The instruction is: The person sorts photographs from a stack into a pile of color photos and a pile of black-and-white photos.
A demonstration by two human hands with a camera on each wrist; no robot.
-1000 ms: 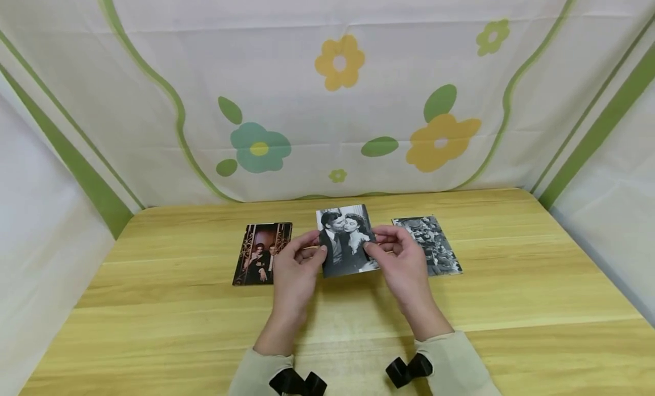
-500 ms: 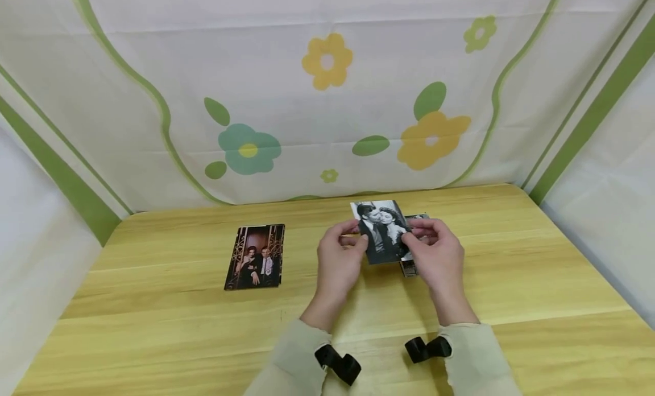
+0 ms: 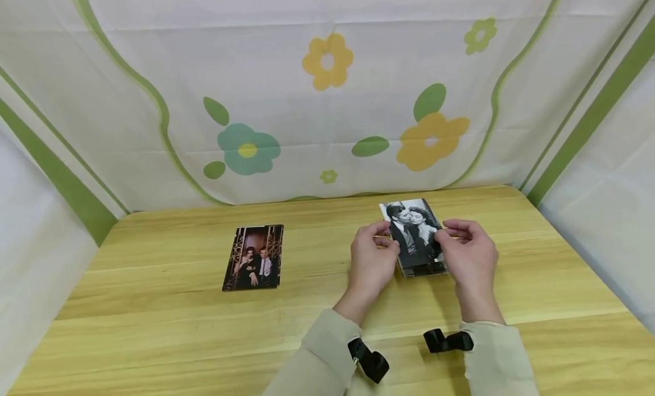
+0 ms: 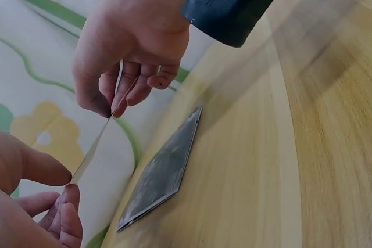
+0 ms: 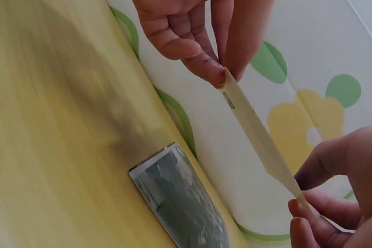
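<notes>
A black-and-white photo (image 3: 411, 230) of a couple is held by its two side edges. My left hand (image 3: 372, 260) pinches the left edge between thumb and fingers, and my right hand (image 3: 469, 258) pinches the right. Seen from the wrists, the photo is nearly edge-on, its pale back (image 5: 258, 132) facing down. Below it on the table lies a small stack of black-and-white photos (image 4: 164, 172), with a gap between. From the head view the held photo covers most of that stack.
A colour photo (image 3: 253, 258) of a couple behind ornate ironwork lies on the left of the wooden table (image 3: 179, 328), with another edge showing under it. A white cloth (image 3: 286, 54) printed with flowers hangs behind the table.
Both hands have carried the held photo rightward, from the middle of the table to over the black-and-white stack. The head view has shifted slightly. The colour photo stays on the table.
</notes>
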